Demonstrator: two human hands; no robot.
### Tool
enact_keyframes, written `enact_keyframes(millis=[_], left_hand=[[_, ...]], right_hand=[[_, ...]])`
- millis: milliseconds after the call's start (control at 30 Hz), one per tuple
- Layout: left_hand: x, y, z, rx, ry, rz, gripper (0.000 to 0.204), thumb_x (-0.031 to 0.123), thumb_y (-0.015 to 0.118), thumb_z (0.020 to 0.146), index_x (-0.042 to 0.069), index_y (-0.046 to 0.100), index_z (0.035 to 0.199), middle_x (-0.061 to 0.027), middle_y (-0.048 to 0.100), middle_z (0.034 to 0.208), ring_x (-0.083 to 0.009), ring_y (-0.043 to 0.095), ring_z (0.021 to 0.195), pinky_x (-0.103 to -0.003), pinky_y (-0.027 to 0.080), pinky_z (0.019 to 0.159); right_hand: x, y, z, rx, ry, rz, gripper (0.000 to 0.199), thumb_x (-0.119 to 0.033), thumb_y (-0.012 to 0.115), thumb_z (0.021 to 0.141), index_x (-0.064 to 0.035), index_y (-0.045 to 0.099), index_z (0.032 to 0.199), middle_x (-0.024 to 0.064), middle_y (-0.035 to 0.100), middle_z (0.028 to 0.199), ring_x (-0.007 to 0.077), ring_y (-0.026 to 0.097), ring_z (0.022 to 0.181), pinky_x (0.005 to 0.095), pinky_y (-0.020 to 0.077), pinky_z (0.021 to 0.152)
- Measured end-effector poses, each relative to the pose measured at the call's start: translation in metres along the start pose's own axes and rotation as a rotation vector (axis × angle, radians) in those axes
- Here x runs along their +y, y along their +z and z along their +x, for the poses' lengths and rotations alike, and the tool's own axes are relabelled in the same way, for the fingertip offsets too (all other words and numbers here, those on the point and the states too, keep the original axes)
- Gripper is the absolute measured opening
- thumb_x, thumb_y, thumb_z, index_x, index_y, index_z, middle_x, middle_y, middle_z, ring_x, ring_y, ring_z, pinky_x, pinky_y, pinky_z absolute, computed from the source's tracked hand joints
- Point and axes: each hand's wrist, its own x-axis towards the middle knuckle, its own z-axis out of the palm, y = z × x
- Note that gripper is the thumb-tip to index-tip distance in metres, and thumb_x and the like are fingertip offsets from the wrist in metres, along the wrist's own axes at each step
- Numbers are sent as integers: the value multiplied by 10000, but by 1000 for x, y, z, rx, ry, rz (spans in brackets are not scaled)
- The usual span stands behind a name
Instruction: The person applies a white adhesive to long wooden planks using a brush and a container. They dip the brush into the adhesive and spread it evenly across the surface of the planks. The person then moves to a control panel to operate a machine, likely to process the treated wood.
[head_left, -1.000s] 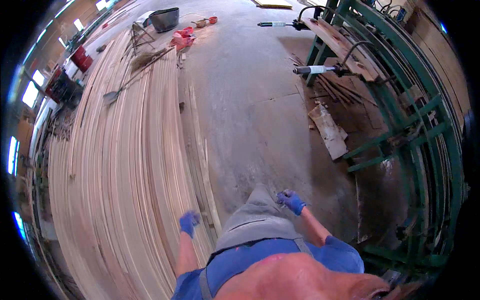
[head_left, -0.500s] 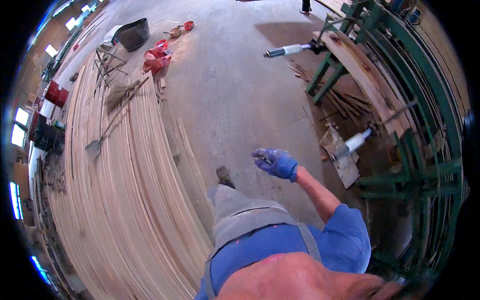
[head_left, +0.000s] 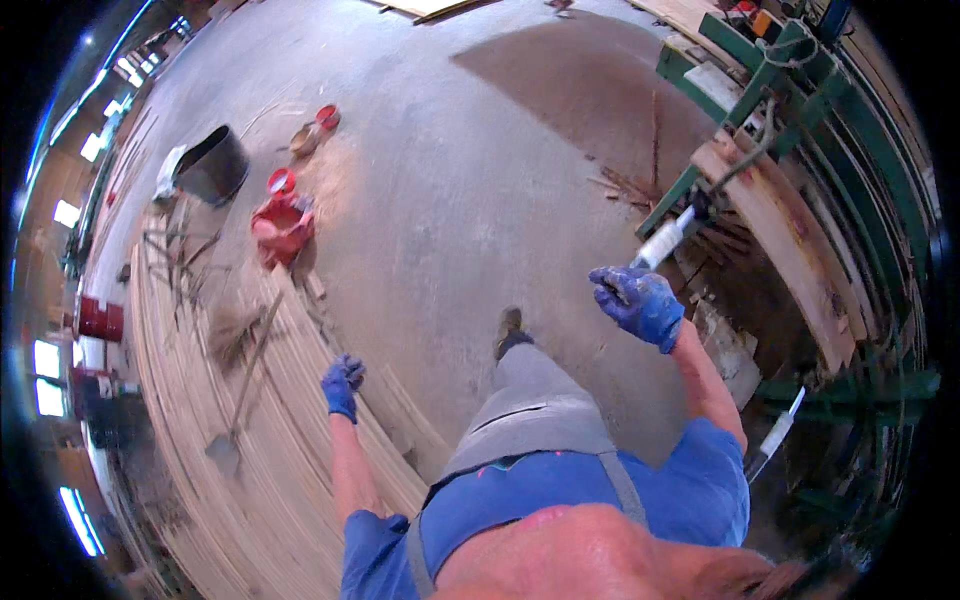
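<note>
My left hand [head_left: 343, 388], in a blue glove, hangs over the stack of long wooden boards [head_left: 300, 370] at the left. Its fingers are curled in, and no object shows in them. My right hand [head_left: 642, 308], in a blue glove with pale smears, is raised ahead of my right side. Those fingers are loosely closed with nothing visible inside. Just beyond it in the picture is the white handle [head_left: 663, 240] of a clamp on the green rack [head_left: 850, 110]; I cannot tell whether they touch. A wide wooden plank [head_left: 785, 240] leans along that rack.
A broom [head_left: 240, 335] and a shovel [head_left: 224, 452] lie on the boards. Beyond them are a red bag [head_left: 282, 230], a black tub [head_left: 213, 166] and small red containers [head_left: 328, 117]. Wood scraps [head_left: 635, 187] litter the floor by the rack. A second white handle [head_left: 780, 433] projects at the right.
My left hand has come into view over the boards. My right hand has moved right, closer to the rack. The view has shifted, and my foot now shows farther forward on the floor.
</note>
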Motion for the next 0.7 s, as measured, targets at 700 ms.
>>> enact_keyframes(millis=[700], left_hand=[[157,341,580,-172,-646,276,228,288,499,908,109,621,978,-102,665,876,-266,635,715,-388,505,594]], right_hand=[[400,250,463,-346,1315,625,264,-280,530,862,-47,654,866,125,658,783,282,626,661,402,500,603]])
